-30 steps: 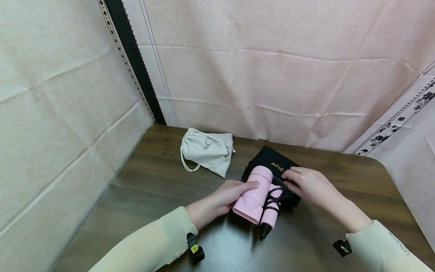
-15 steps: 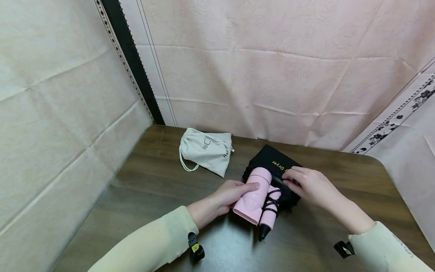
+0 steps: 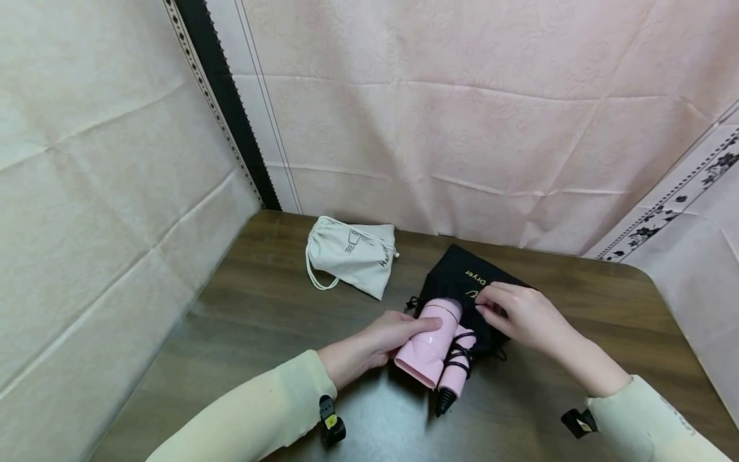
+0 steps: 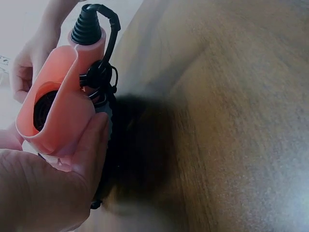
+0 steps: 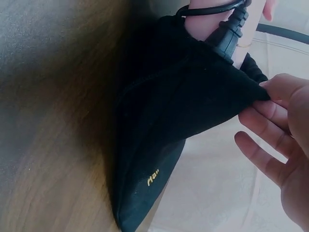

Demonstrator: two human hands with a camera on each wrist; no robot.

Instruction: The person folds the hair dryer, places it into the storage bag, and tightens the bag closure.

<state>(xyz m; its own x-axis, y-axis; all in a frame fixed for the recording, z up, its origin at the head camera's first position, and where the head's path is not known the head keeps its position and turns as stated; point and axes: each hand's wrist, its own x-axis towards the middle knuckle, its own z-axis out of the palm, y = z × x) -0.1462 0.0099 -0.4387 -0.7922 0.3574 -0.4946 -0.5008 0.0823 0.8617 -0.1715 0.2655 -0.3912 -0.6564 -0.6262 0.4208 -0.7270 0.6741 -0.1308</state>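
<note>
A pink folding hair dryer point(image 3: 427, 350) is held in my left hand point(image 3: 392, 337), thumb across the top of its barrel. Its handle point(image 3: 453, 378) is folded alongside, wrapped in black cord point(image 3: 458, 356). The left wrist view shows the dryer's wide open outlet point(image 4: 48, 108) and my left hand point(image 4: 63, 179) gripping from below. A black drawstring bag point(image 3: 450, 276) with gold lettering lies beyond the dryer. My right hand point(image 3: 522, 314) pinches the bag's edge between thumb and fingers. In the right wrist view the bag's mouth surrounds the plug end point(image 5: 229, 36); how deep it sits is hidden.
A white drawstring bag point(image 3: 355, 256) with a printed hair dryer picture lies at the back left of the wooden table point(image 3: 260, 289). Pale cloth point(image 3: 462, 128) hangs behind the table and at both sides.
The hair dryer and my left hand have shifted slightly toward me. More of the black bag and its lettering shows now. My right hand stays in nearly the same place at the bag.
</note>
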